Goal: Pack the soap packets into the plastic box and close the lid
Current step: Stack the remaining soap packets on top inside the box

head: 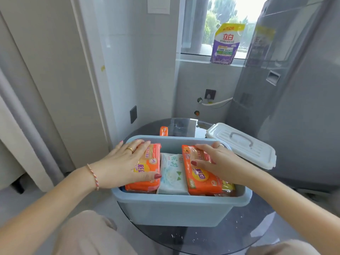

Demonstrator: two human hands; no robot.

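Packing step: my left hand [127, 161] lies flat on orange soap packet [145, 168] in blue plastic box [176, 207], frame centre. Right hand [215, 161] pinches second orange packet [204, 173]. Next, I judge: fetch stray packet [163, 131] behind box, then white lid [242, 144], right.

Round dark glass table [239, 234] carrying a blue plastic box [176, 210]. White lid [244, 144] lying behind-right. Orange soap packet [163, 131] sitting behind.

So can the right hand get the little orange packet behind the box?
Probably yes. The small orange packet lies in the open on the glass table, just behind the blue box. The right hand would first have to let go of the orange packet it holds, then reach over the rim.
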